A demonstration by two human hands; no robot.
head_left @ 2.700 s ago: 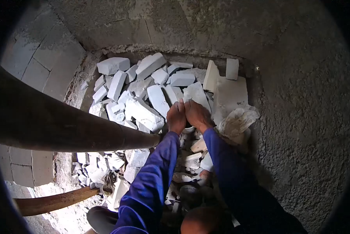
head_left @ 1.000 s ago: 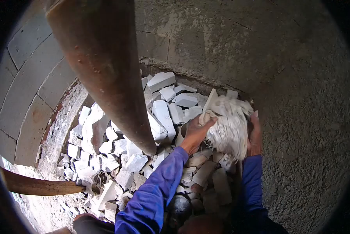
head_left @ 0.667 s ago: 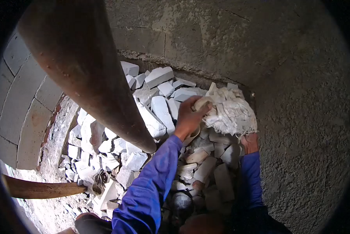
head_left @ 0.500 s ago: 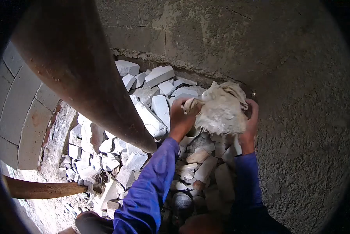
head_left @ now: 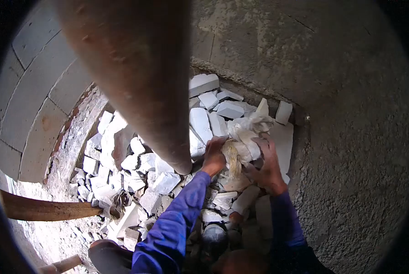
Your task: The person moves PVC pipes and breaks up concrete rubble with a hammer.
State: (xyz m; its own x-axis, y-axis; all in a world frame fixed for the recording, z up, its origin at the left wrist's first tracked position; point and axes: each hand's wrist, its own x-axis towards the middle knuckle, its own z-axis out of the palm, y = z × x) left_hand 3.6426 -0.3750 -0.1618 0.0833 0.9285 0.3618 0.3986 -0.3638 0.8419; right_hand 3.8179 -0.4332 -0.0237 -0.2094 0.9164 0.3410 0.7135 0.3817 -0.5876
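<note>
A crumpled, dirty off-white bag or cloth [head_left: 244, 139] is bunched between my two hands, low over the rubble. My left hand [head_left: 215, 156] has its fingers closed on the near left side of the bundle. From the right, my right hand [head_left: 265, 168] grips it with the thumb toward me and the fingers over the top. A yellowish fold of the bundle hangs down between the hands. Beneath and around it lie broken white bricks [head_left: 200, 123], with a flat pale slab [head_left: 283, 141] just behind my right hand.
A thick brown pole [head_left: 145, 86] slants down from the top, its end among the bricks left of my left hand. At the left lies a wooden handle [head_left: 54, 211]. Curved brickwork [head_left: 44, 114] rises on the left, and a rough grey wall [head_left: 350, 160] on the right.
My hands have lowered the bundle toward the rubble and gathered it from spread to bunched. The view has shifted, so the pole now appears farther right and upright.
</note>
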